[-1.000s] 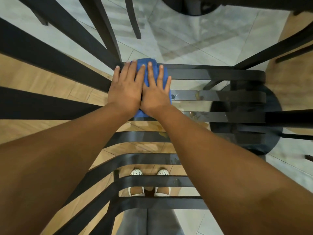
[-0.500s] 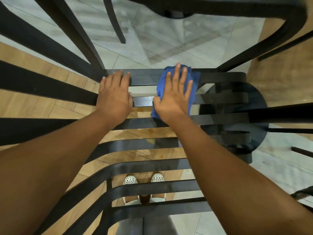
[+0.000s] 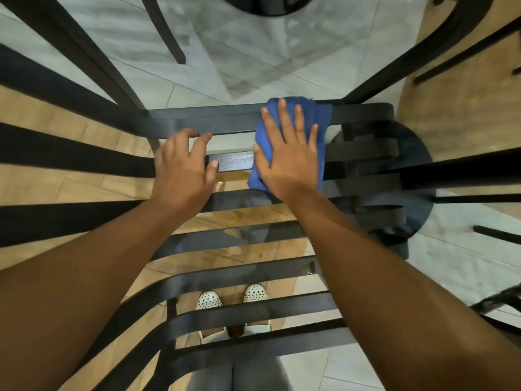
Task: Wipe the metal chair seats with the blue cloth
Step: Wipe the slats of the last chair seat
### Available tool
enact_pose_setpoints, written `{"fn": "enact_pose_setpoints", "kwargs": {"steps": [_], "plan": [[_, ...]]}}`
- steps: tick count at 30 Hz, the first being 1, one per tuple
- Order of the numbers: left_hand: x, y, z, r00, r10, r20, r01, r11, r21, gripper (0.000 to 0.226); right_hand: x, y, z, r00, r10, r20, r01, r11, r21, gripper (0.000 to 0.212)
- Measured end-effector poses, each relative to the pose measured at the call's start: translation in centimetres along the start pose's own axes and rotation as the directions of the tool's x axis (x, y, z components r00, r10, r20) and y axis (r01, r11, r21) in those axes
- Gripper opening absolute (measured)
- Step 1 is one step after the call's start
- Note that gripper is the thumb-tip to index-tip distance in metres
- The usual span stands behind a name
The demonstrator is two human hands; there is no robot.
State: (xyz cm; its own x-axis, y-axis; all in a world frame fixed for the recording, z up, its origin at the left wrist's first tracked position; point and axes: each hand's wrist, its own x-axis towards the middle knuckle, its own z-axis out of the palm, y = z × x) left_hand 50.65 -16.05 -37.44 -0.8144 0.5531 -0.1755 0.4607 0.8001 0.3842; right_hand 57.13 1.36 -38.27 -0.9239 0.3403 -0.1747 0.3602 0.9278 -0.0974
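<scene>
Cloth (image 3: 290, 128) lay under the flat right hand (image 3: 287, 156) mid-wipe on the seat (image 3: 234, 162), fingers spread, while the left hand (image 3: 181, 167), fingers loosely curled, rested beside it; the slats nearer the body likely came next.

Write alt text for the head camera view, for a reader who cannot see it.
Seen from above, a person's right hand presses a blue cloth flat on the far slats of a black metal chair seat, while the left hand rests on the slats beside it. White dotted shoes show through the gaps.

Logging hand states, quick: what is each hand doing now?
Left hand: open, fingers resting on a seat slat.
Right hand: open, pressing the blue cloth flat.
</scene>
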Motion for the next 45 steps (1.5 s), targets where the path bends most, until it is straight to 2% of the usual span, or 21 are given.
{"fn": "enact_pose_setpoints", "kwargs": {"steps": [4,8,10,12,14,16,19,22,25,28,32,35,37,40,43,45], "plan": [[0.5,1.3,0.2,0.999,0.045,0.012,-0.045,0.999,-0.016,0.043,0.1,4.6,-0.9,0.988,0.156,-0.013,-0.155,0.988,0.004,0.068],[1.3,2.2,0.9,0.998,0.046,0.047,-0.045,0.999,-0.020,0.043,0.7,2.3,-0.3,0.928,0.371,-0.043,-0.368,0.928,0.066,0.063],[1.6,2.5,1.6,0.997,0.053,0.055,-0.051,0.998,-0.034,0.046,0.9,0.3,0.0,0.935,0.353,-0.037,-0.347,0.932,0.103,0.060],[1.6,3.0,2.4,0.997,0.047,0.059,-0.044,0.998,-0.052,0.058,0.6,-0.8,0.3,0.967,0.252,-0.040,-0.247,0.964,0.099,0.060],[1.5,3.3,3.3,0.998,0.057,0.008,-0.057,0.998,-0.029,0.060,0.4,-0.1,0.4,0.987,0.156,-0.050,-0.151,0.985,0.085,0.060],[1.5,3.7,3.7,1.000,0.028,-0.010,-0.028,1.000,0.009,0.057,0.3,1.7,0.2,0.991,0.124,-0.048,-0.120,0.990,0.068,0.060],[1.6,3.8,4.0,1.000,0.015,-0.005,-0.014,0.999,0.052,0.057,0.6,4.8,-0.4,0.979,0.198,-0.051,-0.196,0.980,0.039,0.061],[1.6,3.8,4.0,0.999,0.025,-0.022,-0.023,0.996,0.084,0.054,0.6,7.2,-0.6,0.948,0.294,-0.122,-0.294,0.956,0.020,0.061],[1.7,3.7,4.1,0.999,0.034,-0.008,-0.033,0.996,0.077,0.055,1.0,8.2,-0.7,0.885,0.437,-0.161,-0.432,0.900,0.066,0.062],[1.8,3.5,4.2,0.999,0.033,0.014,-0.034,0.997,0.073,0.059,1.7,5.8,-0.8,0.823,0.560,-0.097,-0.553,0.828,0.093,0.063],[1.8,3.5,4.3,0.999,0.031,0.018,-0.032,0.998,0.056,0.062,0.8,3.1,-0.1,0.925,0.373,-0.068,-0.368,0.927,0.075,0.061],[1.8,3.5,4.2,0.999,0.028,0.020,-0.029,0.999,0.038,0.063,0.7,5.2,-0.3,0.947,0.299,-0.113,-0.294,0.954,0.058,0.060],[1.7,3.5,4.1,0.999,0.033,0.004,-0.033,0.999,0.035,0.065,0.8,7.1,-0.4,0.921,0.353,-0.164,-0.349,0.936,0.053,0.060],[1.8,3.5,4.2,0.999,0.033,0.000,-0.033,0.998,0.044,0.067,0.9,8.5,-0.4,0.839,0.500,-0.215,-0.494,0.865,0.086,0.061],[1.8,3.7,4.3,1.000,0.018,0.008,-0.018,0.996,0.083,0.070,1.4,7.1,-0.5,0.764,0.623,-0.169,-0.605,0.782,0.146,0.061],[1.9,3.7,4.3,1.000,0.005,0.008,-0.006,0.993,0.116,0.071,1.4,4.8,-0.3,0.795,0.595,-0.123,-0.580,0.803,0.136,0.062]]}}
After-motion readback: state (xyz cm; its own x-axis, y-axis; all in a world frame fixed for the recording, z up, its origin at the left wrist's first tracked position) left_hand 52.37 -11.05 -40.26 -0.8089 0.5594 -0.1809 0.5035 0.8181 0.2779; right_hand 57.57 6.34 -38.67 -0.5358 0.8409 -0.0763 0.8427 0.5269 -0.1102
